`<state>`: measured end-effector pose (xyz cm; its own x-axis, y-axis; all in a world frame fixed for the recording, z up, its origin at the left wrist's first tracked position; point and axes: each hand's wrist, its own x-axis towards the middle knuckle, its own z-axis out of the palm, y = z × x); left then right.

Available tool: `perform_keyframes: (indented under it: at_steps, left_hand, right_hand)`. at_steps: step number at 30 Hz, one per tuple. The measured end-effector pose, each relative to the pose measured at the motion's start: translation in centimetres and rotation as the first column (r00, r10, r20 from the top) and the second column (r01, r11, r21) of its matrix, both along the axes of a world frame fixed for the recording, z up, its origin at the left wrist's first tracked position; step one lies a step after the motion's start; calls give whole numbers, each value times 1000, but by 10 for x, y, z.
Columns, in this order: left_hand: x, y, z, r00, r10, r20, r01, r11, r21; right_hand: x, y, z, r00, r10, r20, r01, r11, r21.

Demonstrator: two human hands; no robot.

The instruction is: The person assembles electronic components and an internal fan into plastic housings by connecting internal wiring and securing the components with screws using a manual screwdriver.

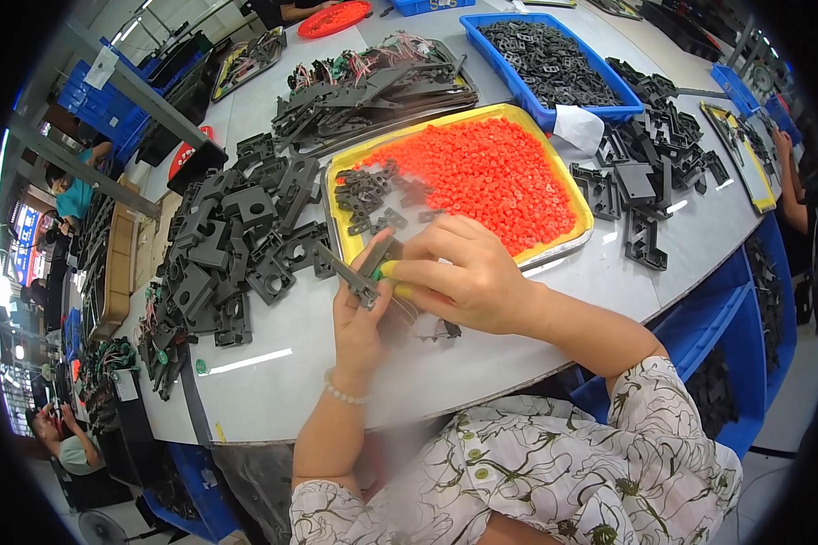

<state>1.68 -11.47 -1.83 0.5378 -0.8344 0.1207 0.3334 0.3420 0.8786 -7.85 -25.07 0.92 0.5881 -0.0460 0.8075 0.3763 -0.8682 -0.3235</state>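
The left hand [359, 313], at the centre of the frame, was closed around a dark grey plastic part [345, 272], holding it tilted above the counter [282, 391]. The right hand [473, 277] met it from the right, thumb and forefinger bent inward and close together at the part, with yellow coverings [388, 269] on their tips; whether they pinched the part or something small against it could not be told. A beaded bracelet [345, 391] circled the left wrist. Just beyond the hands lay a yellow-rimmed tray [583, 216], filled mostly with small red pieces [495, 173], with small dark pieces [364, 191] along its left side. Left of the tray, a heap of dark plastic housings [214, 232] spread over the counter, and more dark frames [645, 182] lay to its right. Toward the top of the frame sat a stack of long dark parts [364, 100] with wires, and a blue bin [609, 113] of small black pieces [550, 64], a white paper [579, 129] at its near corner. A red tray [309, 29] stood at the upper edge.
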Motion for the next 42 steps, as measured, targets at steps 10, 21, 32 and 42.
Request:
perform_keyframes:
  at_steps: [10,21,32,42]
  left_hand:
    - [-9,-5,6,1000,30,-2,-30,999,41]
    - [-5,-1,4,976,-100,-192,98,995,-22]
    - [-8,-4,4,982,-107,-156,101,994,-43]
    - [-10,-3,-3,997,-66,39,65,997,29]
  right_hand:
    - [1,-3,-1,998,-37,-45,40,998,57]
    - [5,-7,-10,1000,17,-2,-17,998,56]
    - [1,-5,-3,1000,18,17,-19,999,42]
    - [-6,1,1,987,-42,-157,44,999,10]
